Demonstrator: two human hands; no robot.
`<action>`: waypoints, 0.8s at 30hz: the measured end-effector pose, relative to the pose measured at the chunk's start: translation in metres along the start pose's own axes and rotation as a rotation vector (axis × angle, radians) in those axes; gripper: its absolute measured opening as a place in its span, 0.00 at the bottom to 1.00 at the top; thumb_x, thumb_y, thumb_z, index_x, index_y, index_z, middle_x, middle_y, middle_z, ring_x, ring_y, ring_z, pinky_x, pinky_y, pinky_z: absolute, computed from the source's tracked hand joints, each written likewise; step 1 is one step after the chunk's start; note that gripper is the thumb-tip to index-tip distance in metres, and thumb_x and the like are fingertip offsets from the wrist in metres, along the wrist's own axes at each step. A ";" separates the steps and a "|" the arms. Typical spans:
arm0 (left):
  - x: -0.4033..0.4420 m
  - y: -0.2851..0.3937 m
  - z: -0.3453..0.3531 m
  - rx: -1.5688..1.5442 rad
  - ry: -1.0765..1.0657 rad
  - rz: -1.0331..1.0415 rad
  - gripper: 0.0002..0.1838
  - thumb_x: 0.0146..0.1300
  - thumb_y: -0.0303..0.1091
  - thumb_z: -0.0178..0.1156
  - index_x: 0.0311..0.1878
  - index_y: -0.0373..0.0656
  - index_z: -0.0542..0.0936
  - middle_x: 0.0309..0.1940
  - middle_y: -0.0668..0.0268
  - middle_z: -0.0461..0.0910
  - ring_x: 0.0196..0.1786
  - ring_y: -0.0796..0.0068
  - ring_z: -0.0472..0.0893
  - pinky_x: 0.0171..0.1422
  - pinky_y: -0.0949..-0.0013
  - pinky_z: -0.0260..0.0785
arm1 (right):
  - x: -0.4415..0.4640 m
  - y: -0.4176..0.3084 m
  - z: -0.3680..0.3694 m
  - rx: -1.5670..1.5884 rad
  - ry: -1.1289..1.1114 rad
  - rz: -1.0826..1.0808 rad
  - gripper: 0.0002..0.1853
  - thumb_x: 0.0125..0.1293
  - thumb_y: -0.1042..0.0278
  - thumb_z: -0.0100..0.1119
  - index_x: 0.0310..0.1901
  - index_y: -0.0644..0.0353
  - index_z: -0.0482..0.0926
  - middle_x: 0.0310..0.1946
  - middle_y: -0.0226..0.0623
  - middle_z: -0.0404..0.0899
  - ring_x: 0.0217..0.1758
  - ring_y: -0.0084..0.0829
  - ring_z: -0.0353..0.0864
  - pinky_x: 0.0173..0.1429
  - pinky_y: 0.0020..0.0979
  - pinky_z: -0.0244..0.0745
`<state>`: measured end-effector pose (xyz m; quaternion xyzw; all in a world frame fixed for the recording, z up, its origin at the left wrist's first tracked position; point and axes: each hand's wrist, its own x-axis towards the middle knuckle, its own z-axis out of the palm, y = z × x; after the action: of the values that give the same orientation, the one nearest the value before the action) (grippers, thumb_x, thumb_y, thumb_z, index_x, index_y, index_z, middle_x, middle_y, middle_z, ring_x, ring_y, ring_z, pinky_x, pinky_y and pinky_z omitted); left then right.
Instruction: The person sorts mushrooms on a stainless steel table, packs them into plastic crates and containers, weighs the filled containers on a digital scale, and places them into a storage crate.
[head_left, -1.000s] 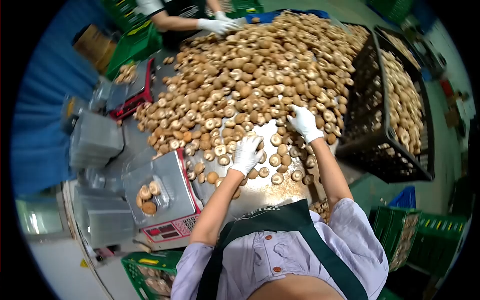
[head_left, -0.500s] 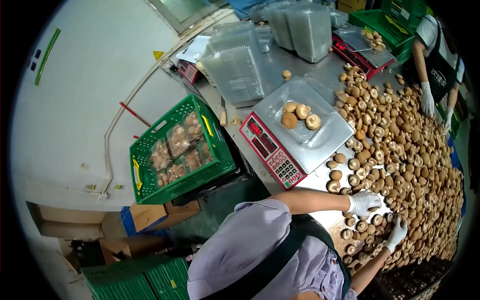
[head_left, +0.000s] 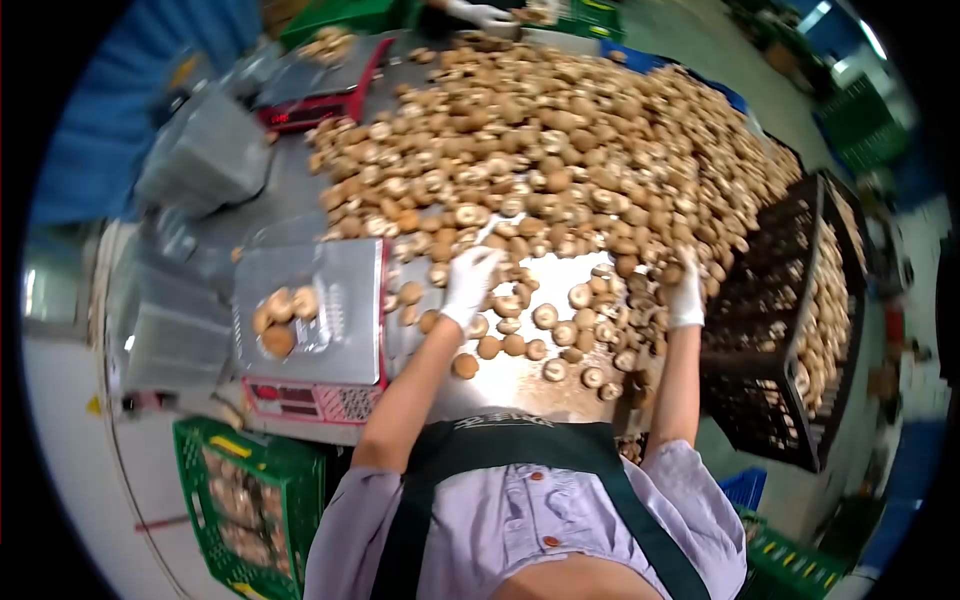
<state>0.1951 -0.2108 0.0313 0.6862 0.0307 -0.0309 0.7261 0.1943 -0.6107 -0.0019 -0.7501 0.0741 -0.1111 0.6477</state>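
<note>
My left hand, in a white glove, reaches over the near edge of a big pile of brown mushrooms. Its fingers look stretched out and somewhat blurred, and I see nothing held in them. My right hand, also gloved, is at the pile's right side with its fingers curled round a mushroom. Between the hands, loose mushrooms lie on the shiny metal table, several with gills up. Left of my left hand, a clear plastic tray with several mushrooms rests on a red scale.
A black crate of mushrooms stands tilted at the right. Stacked clear trays are at the left, near a second red scale. A green crate holds packed trays at lower left. Another person's gloved hand shows at the far side.
My view has swung to the right, bringing the black crate into sight. My hands have moved farther apart; the right one is now at the pile's right side. The tray remains on the scale.
</note>
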 end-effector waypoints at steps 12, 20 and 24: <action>-0.016 -0.009 0.041 1.078 -0.377 0.353 0.18 0.52 0.30 0.53 0.49 0.48 0.77 0.45 0.60 0.75 0.43 0.58 0.79 0.45 0.59 0.73 | 0.019 -0.041 0.092 -1.151 -0.093 0.015 0.25 0.47 0.53 0.69 0.45 0.59 0.80 0.42 0.48 0.80 0.46 0.46 0.80 0.53 0.41 0.74; -0.031 0.003 0.050 0.584 -0.528 0.094 0.21 0.52 0.27 0.53 0.53 0.47 0.77 0.37 0.61 0.79 0.35 0.72 0.77 0.40 0.72 0.70 | -0.011 -0.079 0.092 -0.795 -0.425 0.063 0.19 0.50 0.58 0.69 0.44 0.55 0.84 0.38 0.42 0.84 0.41 0.34 0.83 0.48 0.31 0.76; -0.035 -0.019 0.038 0.108 -0.404 -0.023 0.18 0.56 0.23 0.51 0.51 0.38 0.78 0.40 0.65 0.82 0.21 0.88 0.69 0.27 0.80 0.63 | -0.004 -0.074 0.064 -0.626 -0.213 0.175 0.17 0.51 0.58 0.64 0.42 0.55 0.83 0.33 0.39 0.84 0.34 0.33 0.83 0.44 0.30 0.76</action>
<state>0.1583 -0.2502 0.0178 0.7038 -0.1092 -0.1777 0.6791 0.2047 -0.5371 0.0620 -0.9107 0.1004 0.0518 0.3972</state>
